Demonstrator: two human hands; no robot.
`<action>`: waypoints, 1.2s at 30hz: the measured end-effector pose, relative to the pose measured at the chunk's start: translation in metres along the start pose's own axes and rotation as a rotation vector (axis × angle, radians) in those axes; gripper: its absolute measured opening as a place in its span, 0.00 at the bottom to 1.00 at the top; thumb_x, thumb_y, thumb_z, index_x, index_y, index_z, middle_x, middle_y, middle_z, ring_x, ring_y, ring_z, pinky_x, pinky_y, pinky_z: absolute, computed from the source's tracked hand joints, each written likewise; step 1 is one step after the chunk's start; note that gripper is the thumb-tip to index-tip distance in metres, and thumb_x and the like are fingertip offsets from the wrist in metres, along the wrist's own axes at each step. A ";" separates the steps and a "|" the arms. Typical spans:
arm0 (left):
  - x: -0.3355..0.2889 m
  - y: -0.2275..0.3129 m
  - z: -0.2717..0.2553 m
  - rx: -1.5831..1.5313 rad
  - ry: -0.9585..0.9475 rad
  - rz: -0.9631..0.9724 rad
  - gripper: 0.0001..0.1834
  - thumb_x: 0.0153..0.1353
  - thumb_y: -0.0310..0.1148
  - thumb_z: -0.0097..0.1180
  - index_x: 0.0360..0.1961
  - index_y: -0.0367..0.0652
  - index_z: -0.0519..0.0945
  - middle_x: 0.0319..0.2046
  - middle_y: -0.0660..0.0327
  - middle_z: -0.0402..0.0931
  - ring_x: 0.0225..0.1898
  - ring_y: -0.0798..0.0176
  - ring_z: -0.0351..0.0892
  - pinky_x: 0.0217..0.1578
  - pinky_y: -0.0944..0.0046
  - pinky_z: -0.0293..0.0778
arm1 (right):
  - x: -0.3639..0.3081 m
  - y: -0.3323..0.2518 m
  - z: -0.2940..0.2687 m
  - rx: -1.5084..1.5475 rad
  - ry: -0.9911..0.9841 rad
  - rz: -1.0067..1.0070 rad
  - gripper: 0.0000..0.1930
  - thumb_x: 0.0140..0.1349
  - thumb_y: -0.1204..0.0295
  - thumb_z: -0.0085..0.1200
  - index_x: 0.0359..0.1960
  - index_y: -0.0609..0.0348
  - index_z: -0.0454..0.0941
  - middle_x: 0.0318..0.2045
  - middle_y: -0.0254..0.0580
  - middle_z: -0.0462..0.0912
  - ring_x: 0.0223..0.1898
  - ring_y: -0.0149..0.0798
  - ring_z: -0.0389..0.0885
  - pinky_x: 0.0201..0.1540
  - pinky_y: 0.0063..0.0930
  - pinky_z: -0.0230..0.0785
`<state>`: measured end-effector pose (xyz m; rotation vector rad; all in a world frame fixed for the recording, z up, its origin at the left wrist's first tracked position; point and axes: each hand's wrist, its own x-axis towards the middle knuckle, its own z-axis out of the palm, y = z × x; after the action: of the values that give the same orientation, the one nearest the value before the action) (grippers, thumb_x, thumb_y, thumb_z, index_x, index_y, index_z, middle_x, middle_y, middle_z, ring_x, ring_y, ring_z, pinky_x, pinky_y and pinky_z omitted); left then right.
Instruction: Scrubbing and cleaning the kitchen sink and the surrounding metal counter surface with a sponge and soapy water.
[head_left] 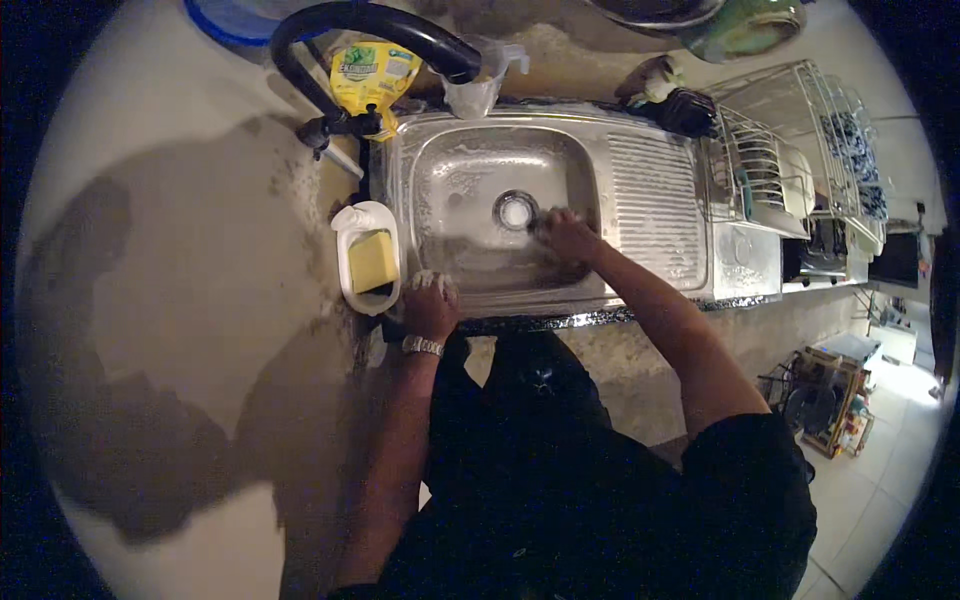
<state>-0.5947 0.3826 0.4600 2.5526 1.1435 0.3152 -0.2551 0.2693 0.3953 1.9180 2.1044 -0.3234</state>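
My right hand (568, 236) reaches into the steel sink (500, 262), its fingers closed just right of the round drain (516, 211). A small dark shape shows at the fingertips; I cannot make out what it is. The basin's inside is wet, with drops and suds on its walls. On the sink's front left corner rests my left hand (432, 304), suds on its fingers, holding nothing visible. A wristwatch (423, 346) is on that wrist. Beside this hand, a white holder (344, 262) contains a yellow sponge (373, 262).
A black faucet (385, 20) arches over the back left. Behind the sink stand a yellow pouch (374, 80) and a clear plastic jug (474, 97). The ribbed drainboard (655, 190) lies at right, then a wire dish rack (745, 150) with plates. A wall closes the left side.
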 end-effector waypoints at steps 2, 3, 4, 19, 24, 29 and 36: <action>-0.006 -0.003 -0.001 -0.020 -0.001 0.013 0.15 0.57 0.38 0.53 0.40 0.38 0.80 0.41 0.48 0.80 0.48 0.42 0.75 0.51 0.44 0.70 | -0.013 -0.005 -0.011 -0.038 0.018 -0.194 0.22 0.58 0.64 0.50 0.57 0.42 0.75 0.59 0.49 0.72 0.64 0.56 0.64 0.63 0.55 0.60; -0.008 -0.004 0.000 -0.015 0.009 0.000 0.14 0.58 0.38 0.53 0.39 0.39 0.80 0.40 0.48 0.80 0.48 0.42 0.76 0.50 0.43 0.70 | -0.012 0.001 -0.019 -0.005 0.018 -0.179 0.21 0.57 0.65 0.51 0.54 0.40 0.77 0.59 0.50 0.71 0.64 0.56 0.63 0.62 0.54 0.61; -0.007 -0.006 -0.002 -0.014 0.018 -0.005 0.13 0.58 0.38 0.52 0.38 0.40 0.80 0.39 0.48 0.79 0.47 0.42 0.76 0.50 0.42 0.70 | -0.009 0.004 -0.034 0.027 0.018 -0.156 0.19 0.55 0.66 0.52 0.50 0.38 0.79 0.59 0.52 0.70 0.65 0.57 0.63 0.62 0.52 0.63; 0.004 -0.001 0.020 -0.058 0.104 0.081 0.14 0.59 0.38 0.52 0.37 0.38 0.80 0.39 0.48 0.80 0.48 0.43 0.75 0.50 0.45 0.70 | -0.022 -0.006 0.059 0.552 -0.198 -0.053 0.18 0.67 0.67 0.43 0.54 0.56 0.78 0.53 0.54 0.78 0.60 0.53 0.71 0.63 0.47 0.63; -0.010 -0.004 0.013 0.083 0.084 0.053 0.19 0.59 0.39 0.52 0.44 0.36 0.80 0.41 0.47 0.80 0.51 0.43 0.75 0.52 0.45 0.70 | 0.033 -0.135 -0.083 0.536 -0.348 -0.090 0.19 0.63 0.63 0.49 0.52 0.59 0.77 0.49 0.55 0.81 0.52 0.50 0.78 0.57 0.42 0.69; -0.015 -0.001 0.021 0.053 0.142 0.035 0.22 0.58 0.39 0.52 0.49 0.35 0.77 0.46 0.44 0.78 0.51 0.41 0.75 0.55 0.44 0.68 | 0.079 -0.172 -0.063 0.946 0.263 -0.434 0.19 0.60 0.65 0.51 0.50 0.60 0.77 0.48 0.57 0.79 0.50 0.52 0.78 0.56 0.45 0.69; -0.014 -0.005 0.011 0.111 0.064 0.023 0.23 0.59 0.38 0.50 0.51 0.34 0.77 0.47 0.45 0.78 0.51 0.41 0.75 0.56 0.45 0.68 | 0.018 -0.061 -0.020 0.674 -0.024 -0.213 0.19 0.64 0.68 0.49 0.57 0.53 0.75 0.57 0.54 0.73 0.63 0.53 0.65 0.66 0.45 0.55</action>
<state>-0.6036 0.3726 0.4466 2.6714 1.1858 0.3510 -0.3179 0.2876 0.4066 1.9726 2.3827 -1.2261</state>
